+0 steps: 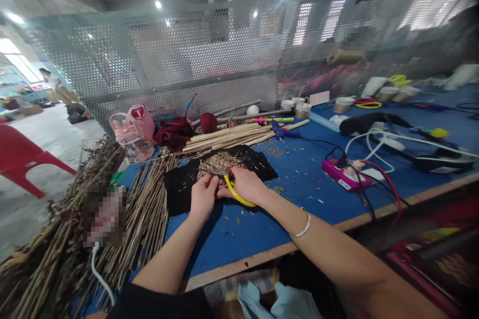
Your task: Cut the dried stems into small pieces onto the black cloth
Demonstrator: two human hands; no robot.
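Note:
My right hand (pixel 245 185) grips a pair of scissors (pixel 238 195) with yellow handle loops; their metal blades point left over a heap of small tan cut pieces (pixel 220 160). The fingers of my left hand (pixel 204 194) are pinched together close to the right fingertips, and whatever is between them is too small to make out. Under the heap lies a black cloth (pixel 179 194) on the blue tabletop (pixel 239 232). Just left of my left hand is a large bundle of dry brown stalks (pixel 140 214).
Behind the cloth lie pale sticks (pixel 228 137), a blue glue gun (pixel 282 131), a dark red cloth (pixel 174 134) and a pink-topped bottle (pixel 136 134). A purple power strip (pixel 346 174) with cables sits to the right. A perforated metal screen (pixel 179 60) borders the back.

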